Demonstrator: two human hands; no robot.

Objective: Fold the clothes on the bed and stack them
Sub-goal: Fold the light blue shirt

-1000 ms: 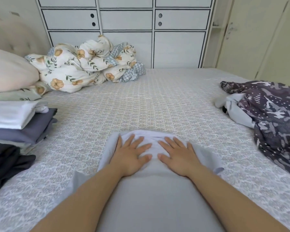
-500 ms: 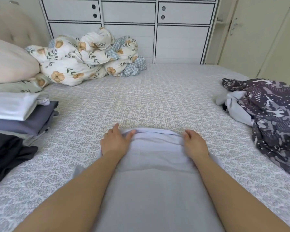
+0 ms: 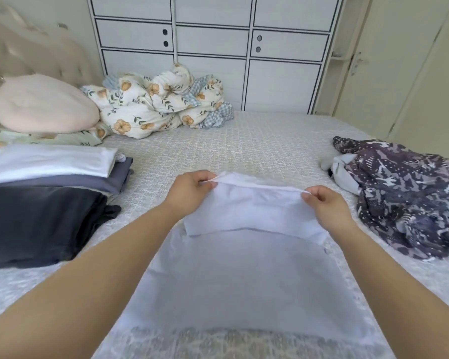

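Note:
A pale lilac garment lies flat on the bed in front of me, its far end lifted off the sheet and turned back toward me. My left hand pinches the far left corner of that raised edge. My right hand pinches the far right corner. A stack of folded clothes sits at the left: white on top, grey-blue under it, black lowest and nearest me. A crumpled dark patterned garment lies unfolded at the right.
The bed has a pale patterned sheet. A floral duvet is bunched at the far side, with a pink pillow by the headboard at the left. White cabinets stand behind the bed, a door at the right.
Both hands went from pressing flat on the garment to its far corners, gripped them, and have lifted the far edge up and back toward me.

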